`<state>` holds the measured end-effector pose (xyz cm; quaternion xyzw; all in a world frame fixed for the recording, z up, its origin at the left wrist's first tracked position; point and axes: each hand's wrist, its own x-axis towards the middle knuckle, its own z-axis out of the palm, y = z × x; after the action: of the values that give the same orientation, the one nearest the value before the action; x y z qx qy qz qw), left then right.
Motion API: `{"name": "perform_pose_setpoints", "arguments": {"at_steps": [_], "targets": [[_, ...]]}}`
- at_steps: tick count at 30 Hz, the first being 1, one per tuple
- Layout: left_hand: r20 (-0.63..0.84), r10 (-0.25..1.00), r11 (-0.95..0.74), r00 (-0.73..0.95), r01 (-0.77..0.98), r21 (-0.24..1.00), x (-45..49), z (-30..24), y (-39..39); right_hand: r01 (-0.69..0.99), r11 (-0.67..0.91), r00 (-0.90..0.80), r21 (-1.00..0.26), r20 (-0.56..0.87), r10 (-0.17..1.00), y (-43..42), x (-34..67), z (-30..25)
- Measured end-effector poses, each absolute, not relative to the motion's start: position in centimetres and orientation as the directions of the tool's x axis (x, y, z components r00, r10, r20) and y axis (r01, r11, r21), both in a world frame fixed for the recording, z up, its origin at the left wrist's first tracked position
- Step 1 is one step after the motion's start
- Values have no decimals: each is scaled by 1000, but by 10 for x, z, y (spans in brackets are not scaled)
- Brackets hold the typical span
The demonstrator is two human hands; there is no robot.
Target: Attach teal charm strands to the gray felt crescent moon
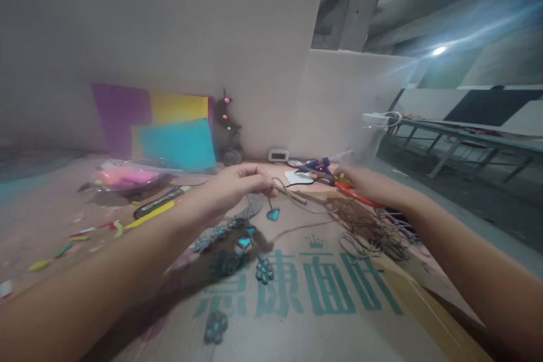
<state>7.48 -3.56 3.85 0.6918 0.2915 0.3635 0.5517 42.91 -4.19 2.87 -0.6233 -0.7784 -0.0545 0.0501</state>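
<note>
My left hand (250, 181) is closed in a pinch on a thin grey cord (270, 202). From that cord a small heart pendant (274, 214) with a turquoise face hangs over the board. Below and left of it lie more charms: a turquoise heart (244, 242), a paw-shaped charm (264, 270) and another paw charm (215, 327). My right hand (354, 178) reaches to the back right, beside a red-handled tool (356, 195) and a dark blue glue gun (316, 166). Its fingers are blurred and partly hidden, so whether it grips either is unclear.
Tangled grey and brown cords (382, 237) lie under my right forearm. A utility knife (159, 202) and a pink item in clear plastic (127, 175) are at left. Coloured sheets (173, 144) lean on the white partition (263, 68); a small white device (279, 155) stands before it.
</note>
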Motion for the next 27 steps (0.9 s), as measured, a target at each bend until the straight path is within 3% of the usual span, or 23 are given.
{"name": "perform_pose_setpoints", "arguments": {"at_steps": [3, 6, 9, 13, 18, 27], "targets": [[190, 802, -238, 566, 12, 971, 75, 37, -33, 952, 208, -146, -224, 265, 953, -48, 425, 46], [171, 828, -242, 535, 65, 968, 72, 35, -27, 824, 279, -65, -494, 407, 911, -61, 411, 61], [185, 834, -257, 520, 68, 964, 67, 34, -22, 691, 376, -60, -617, 469, 881, -82, 392, 74], [212, 823, -279, 527, 51, 959, 65, 34, -18, 673, 438, -124, -596, 493, 861, -98, 376, 82], [195, 836, -256, 514, 50, 966, 66, 36, -18, 910, 221, 27, -352, 579, 815, -83, 382, 79], [191, 839, -221, 509, -1, 975, 66, 43, -23, 784, 254, 34, -566, 448, 893, -73, 397, 74]]}}
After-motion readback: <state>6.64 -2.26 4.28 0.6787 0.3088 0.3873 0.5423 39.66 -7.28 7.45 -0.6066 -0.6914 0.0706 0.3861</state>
